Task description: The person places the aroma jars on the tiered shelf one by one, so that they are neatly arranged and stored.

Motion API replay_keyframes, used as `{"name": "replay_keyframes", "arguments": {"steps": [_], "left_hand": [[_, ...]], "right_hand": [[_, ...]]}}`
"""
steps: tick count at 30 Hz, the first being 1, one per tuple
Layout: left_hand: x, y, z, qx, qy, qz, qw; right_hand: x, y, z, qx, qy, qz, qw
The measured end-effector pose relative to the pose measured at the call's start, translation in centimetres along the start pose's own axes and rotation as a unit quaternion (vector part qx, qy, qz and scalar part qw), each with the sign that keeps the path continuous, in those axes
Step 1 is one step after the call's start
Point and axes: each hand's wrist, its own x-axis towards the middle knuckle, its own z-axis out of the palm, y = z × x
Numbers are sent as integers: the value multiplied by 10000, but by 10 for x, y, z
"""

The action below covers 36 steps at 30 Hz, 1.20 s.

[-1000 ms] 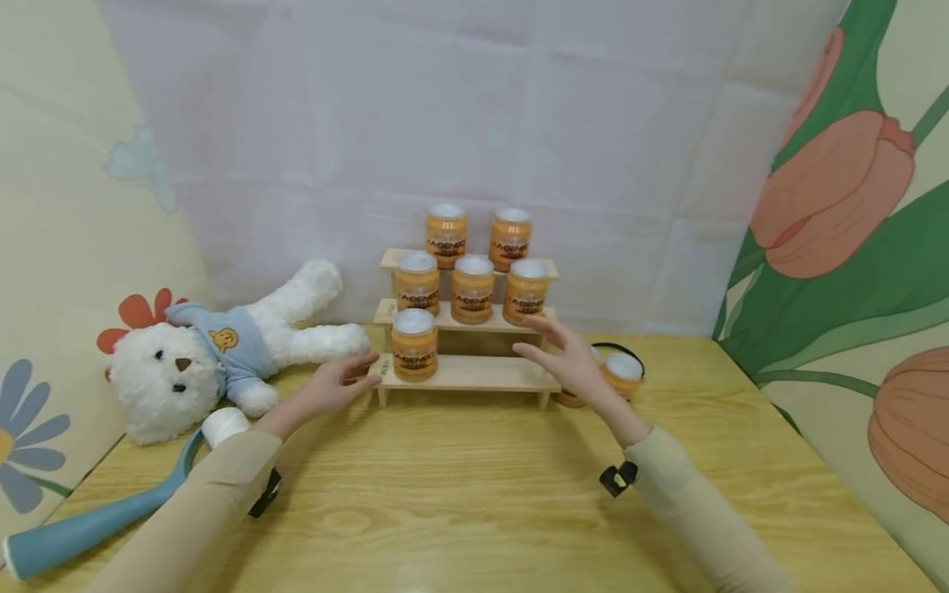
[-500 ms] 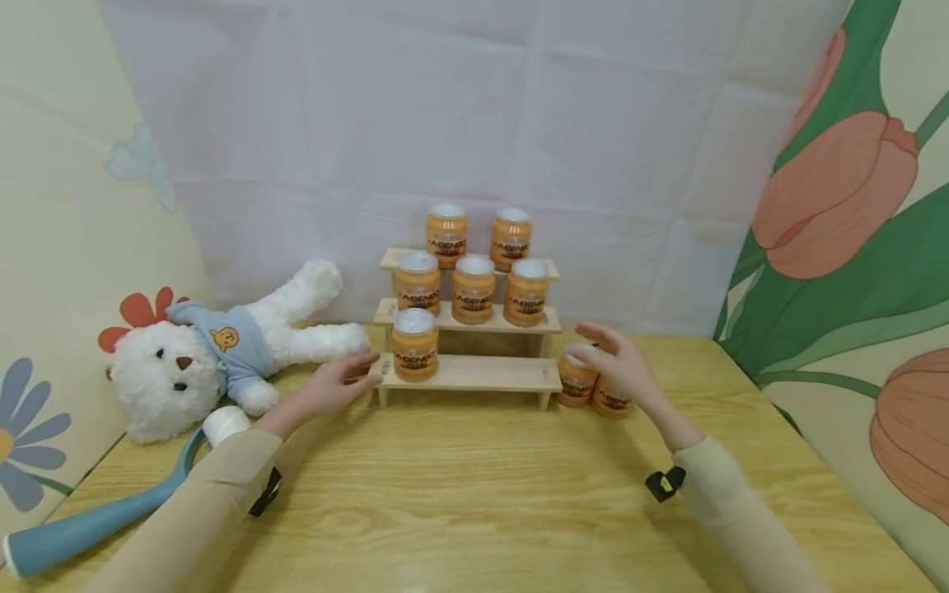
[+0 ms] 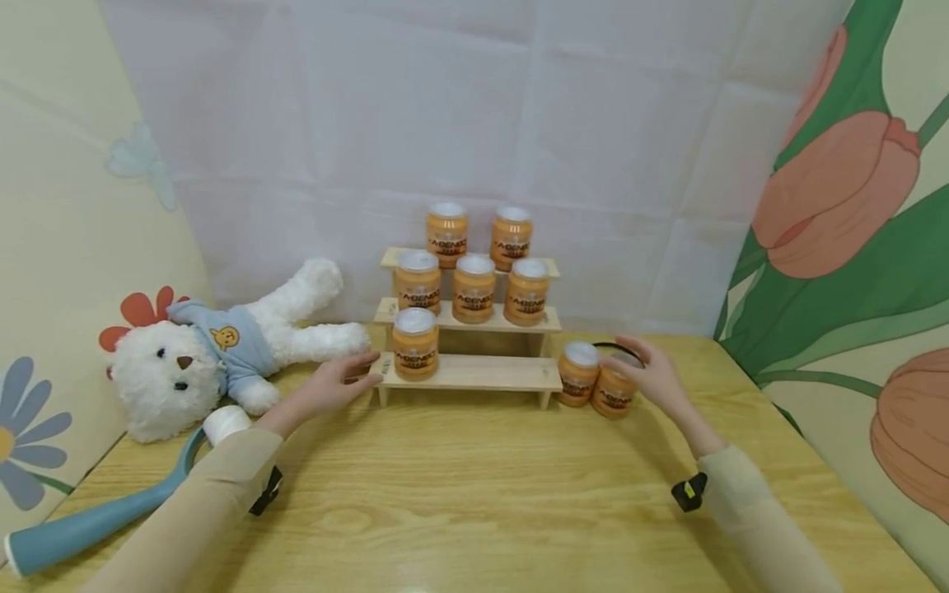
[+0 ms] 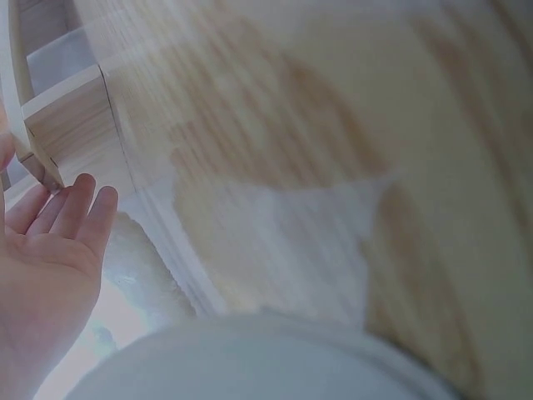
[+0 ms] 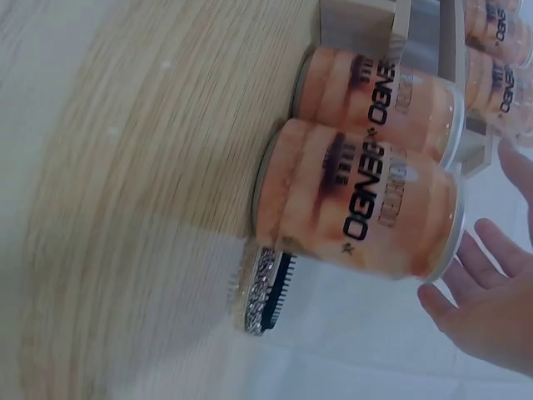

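A three-tier wooden shelf rack (image 3: 482, 375) bears orange cans with pale lids. The lowest tier has one can (image 3: 415, 346) at its left, the middle tier three, the top tier two. My left hand (image 3: 341, 387) holds the left end of the lowest board between thumb and fingers; in the left wrist view its fingertips (image 4: 81, 183) meet the board's end. Two more cans, a left one (image 3: 578, 375) and a right one (image 3: 613, 391), stand on the table beside the rack. My right hand (image 3: 656, 377) is at the right can's lid, fingers spread loosely; contact is unclear.
A black band (image 3: 604, 345) with teeth and a glittery strip lies behind the right can. At left are a white plush toy (image 3: 245, 346) in a blue shirt and a blue-handled lint roller (image 3: 96, 523). White cloth (image 3: 356, 123) hangs behind the rack on the wooden table (image 3: 460, 494).
My right hand has moved right, from the rack's right end past the left table can to the right one. My left hand and the cans have stayed in place.
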Motion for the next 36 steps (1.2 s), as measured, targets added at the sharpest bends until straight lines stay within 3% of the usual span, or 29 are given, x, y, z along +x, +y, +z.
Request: {"name": "replay_keyframes", "arguments": {"steps": [5,9,16,28,36], "left_hand": [[0,1,1,-3,-18,-8,10000],[0,2,1,7,-17,-12,10000],[1,1,1,9,6,0,10000],[-1,1,0,2,5,18,10000],[1,1,1,-25,-7,138,9999]], "right_hand": [[0,11,-3,-483,64,-78,9988],[0,16,-2,-653,-21,330,9973],[-2,18,-2,-683,-282,684,9949],[-7,18,-3,-812,-419,447,9948],[-12,18,-1,-796,-356,781,9931]]}}
